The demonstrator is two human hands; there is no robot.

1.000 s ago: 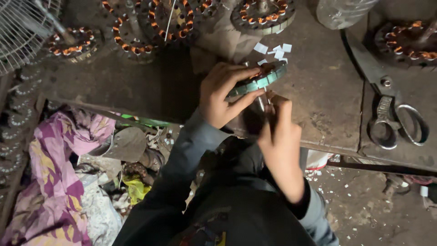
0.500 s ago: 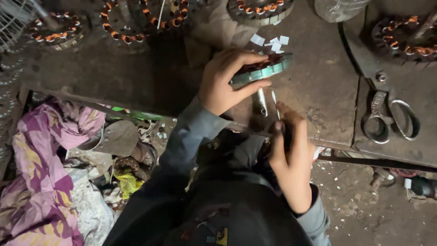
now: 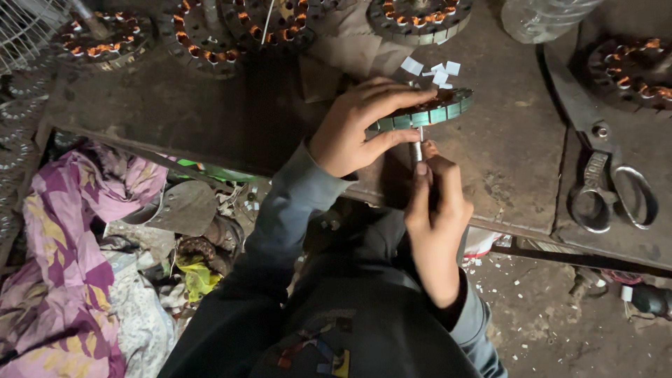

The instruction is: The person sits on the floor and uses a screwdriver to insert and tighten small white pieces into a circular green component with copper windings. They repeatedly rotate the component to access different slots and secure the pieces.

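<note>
Left hand (image 3: 353,126): closed on the green-edged stator ring (image 3: 427,112), thumb under its rim, fingers curled over the top.
Right hand (image 3: 435,210): fingers pinched around a thin metal tool (image 3: 418,150), its tip touching the ring's underside.
Ring: held just above the dark workbench (image 3: 490,168), centre frame.
At 12 o'clock: white paper slips (image 3: 435,71).
At 3 o'clock: large shears (image 3: 607,178).
At 11 o'clock: copper-wound stators (image 3: 203,35).
</note>
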